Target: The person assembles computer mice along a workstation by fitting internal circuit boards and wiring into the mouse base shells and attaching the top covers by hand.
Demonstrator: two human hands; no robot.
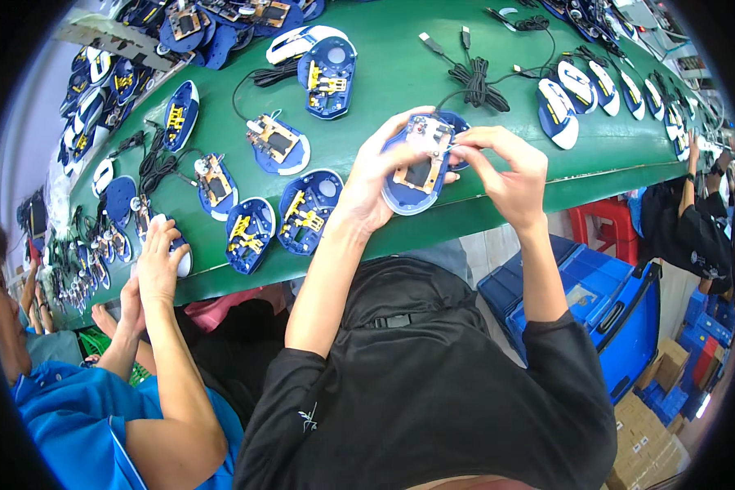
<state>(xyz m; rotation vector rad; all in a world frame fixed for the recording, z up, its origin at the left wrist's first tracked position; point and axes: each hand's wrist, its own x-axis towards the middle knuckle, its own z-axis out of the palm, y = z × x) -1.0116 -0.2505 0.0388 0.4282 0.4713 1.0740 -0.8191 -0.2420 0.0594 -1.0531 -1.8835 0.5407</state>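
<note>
My left hand [369, 180] grips a blue computer mouse base [408, 201] just above the bench's front edge. A brown circuit board [421, 173] lies in the base, and my left thumb reaches over it. My right hand [510, 167] is closed in a pinch at the board's right side; a small pale bit shows by the fingertips, too small to name. Part of another blue shell [457, 122] shows behind the base. Beyond it, a bundled black USB cable [478, 88] lies on the green bench [384, 73].
Mouse bases with boards [279, 145] and blue top shells with yellow parts [306, 214] lie to the left. White-and-blue mice [557, 114] line the right. A co-worker's hand [159, 257] touches a mouse at left. Blue crates [580, 286] and a red stool [608, 224] stand below right.
</note>
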